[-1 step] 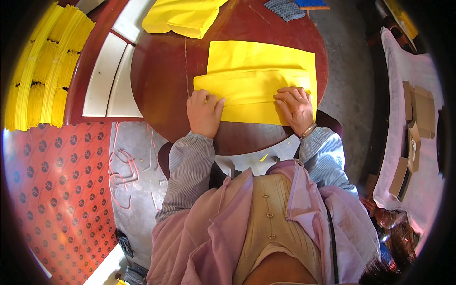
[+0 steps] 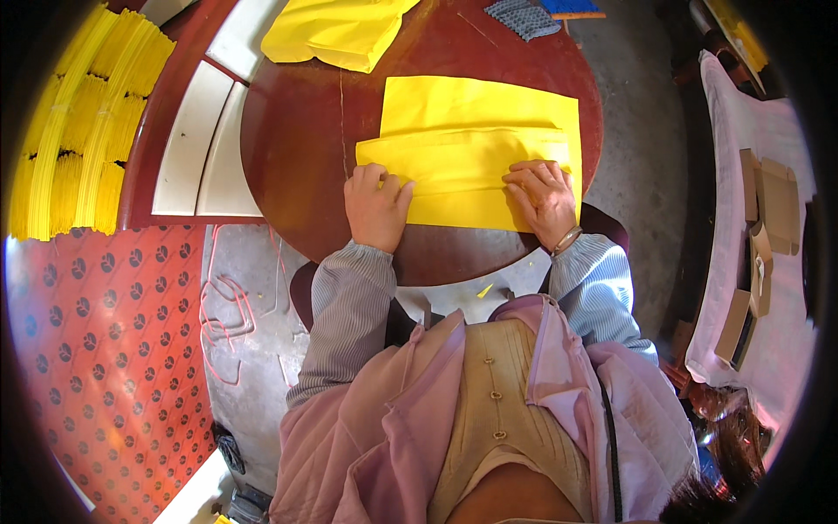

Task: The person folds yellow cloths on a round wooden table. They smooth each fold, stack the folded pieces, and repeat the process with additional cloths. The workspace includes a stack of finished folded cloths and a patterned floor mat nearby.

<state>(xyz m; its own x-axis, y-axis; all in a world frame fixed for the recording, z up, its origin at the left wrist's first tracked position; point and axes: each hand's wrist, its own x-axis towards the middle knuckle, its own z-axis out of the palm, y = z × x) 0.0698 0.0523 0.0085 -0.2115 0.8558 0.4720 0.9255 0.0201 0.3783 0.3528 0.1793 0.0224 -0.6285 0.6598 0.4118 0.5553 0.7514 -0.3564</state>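
A yellow sheet (image 2: 480, 103) lies on a round red-brown table (image 2: 292, 144), with a folded band across its middle; whether it is paper or cloth I cannot tell. My left hand (image 2: 377, 208) is closed on the band's left end, fingers curled and thumb close against them. Near the sheet's right edge, my right hand (image 2: 543, 199) grips the band with bent fingers, its thumb lower down. The undersides of the fingers are hidden. Another yellow folded piece (image 2: 336, 31) lies at the table's far left.
Bundled yellow stacks (image 2: 83, 122) stand at the left beside white panels (image 2: 196, 140). A grey textured pad (image 2: 524, 17) lies at the table's far edge. Pink cord (image 2: 229, 306) is looped on the floor. Cardboard boxes (image 2: 775, 205) sit on a pale-covered surface at the right.
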